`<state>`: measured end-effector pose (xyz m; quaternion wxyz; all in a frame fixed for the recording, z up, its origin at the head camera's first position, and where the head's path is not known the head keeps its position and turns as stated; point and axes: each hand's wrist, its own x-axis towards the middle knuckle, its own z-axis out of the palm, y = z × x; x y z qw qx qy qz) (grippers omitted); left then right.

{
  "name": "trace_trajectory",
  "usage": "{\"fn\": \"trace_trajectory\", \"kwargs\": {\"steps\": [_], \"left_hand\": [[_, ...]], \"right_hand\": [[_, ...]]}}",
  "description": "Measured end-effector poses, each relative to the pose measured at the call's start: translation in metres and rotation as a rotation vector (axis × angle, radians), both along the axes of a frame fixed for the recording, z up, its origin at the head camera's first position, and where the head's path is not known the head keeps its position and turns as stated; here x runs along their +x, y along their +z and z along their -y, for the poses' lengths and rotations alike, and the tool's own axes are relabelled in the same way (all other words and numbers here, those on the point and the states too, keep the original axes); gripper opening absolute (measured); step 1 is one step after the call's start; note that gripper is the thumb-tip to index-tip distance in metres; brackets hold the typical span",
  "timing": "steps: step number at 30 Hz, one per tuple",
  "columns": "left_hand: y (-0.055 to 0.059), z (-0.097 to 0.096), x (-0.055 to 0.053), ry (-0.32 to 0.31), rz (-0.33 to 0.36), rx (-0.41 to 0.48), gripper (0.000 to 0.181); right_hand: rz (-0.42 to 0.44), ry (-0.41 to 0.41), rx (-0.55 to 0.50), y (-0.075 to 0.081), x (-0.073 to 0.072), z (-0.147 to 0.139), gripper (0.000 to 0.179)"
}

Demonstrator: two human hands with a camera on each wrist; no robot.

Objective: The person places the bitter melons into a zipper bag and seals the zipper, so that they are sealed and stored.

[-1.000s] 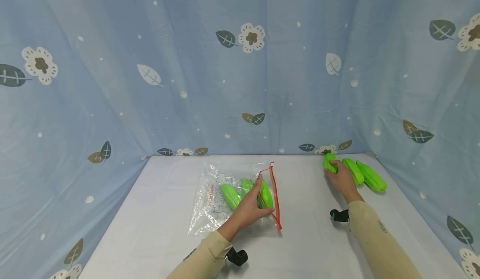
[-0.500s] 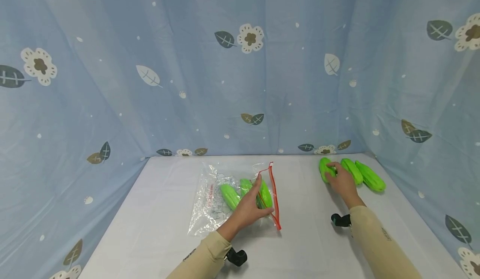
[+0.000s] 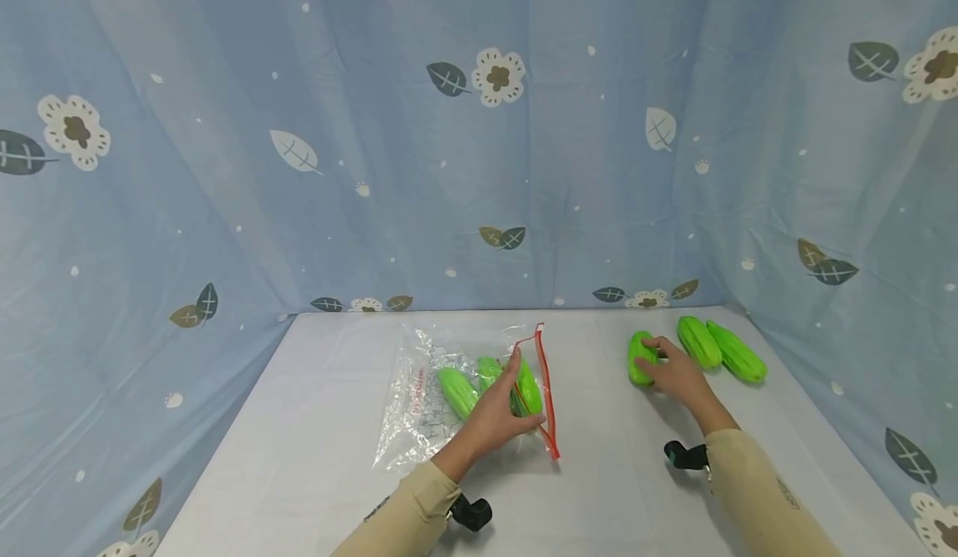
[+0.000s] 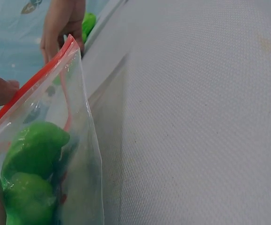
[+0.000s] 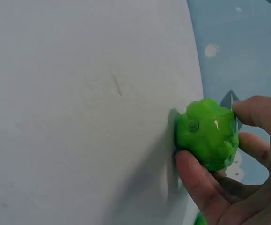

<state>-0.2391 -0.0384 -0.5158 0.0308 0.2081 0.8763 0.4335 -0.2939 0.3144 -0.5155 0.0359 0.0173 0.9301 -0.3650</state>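
Note:
In the head view, a clear zip bag [image 3: 419,432] with a red-edged mouth lies left of centre, several green ribbed gourds [image 3: 458,392] inside. My left hand [image 3: 490,416] is at that mouth, thumb and fingers spread wide along the red rim [image 3: 548,391]. Through the plastic, the left wrist view shows two of the bagged gourds [image 4: 37,147]. My right hand [image 3: 677,374] grips another green gourd [image 3: 640,359] by its sides, thumb opposite the fingers. That gourd [image 5: 208,133] faces the right wrist camera end-on, its small stem nub showing.
Two more green gourds, one [image 3: 699,342] beside the other [image 3: 737,353], lie at the back right of the white table [image 3: 599,490]. A blue patterned curtain [image 3: 404,166] closes off the back and sides. Black wrist cameras [image 3: 470,513] hang under both wrists.
My right hand has drawn its gourd toward me and slightly left, away from the two others. My left hand and the bag keep their place.

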Motion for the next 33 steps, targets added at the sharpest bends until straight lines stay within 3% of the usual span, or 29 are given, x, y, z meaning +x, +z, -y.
{"fn": "trace_trajectory", "kwargs": {"steps": [13, 33], "left_hand": [[0.001, -0.001, 0.0, 0.006, 0.015, -0.001, 0.114], [0.0, 0.0, -0.001, 0.005, 0.012, -0.003, 0.114]], "right_hand": [[0.022, 0.084, 0.021, 0.005, 0.022, 0.014, 0.059], [0.024, 0.136, -0.084, 0.004, 0.042, 0.034, 0.062]]}}
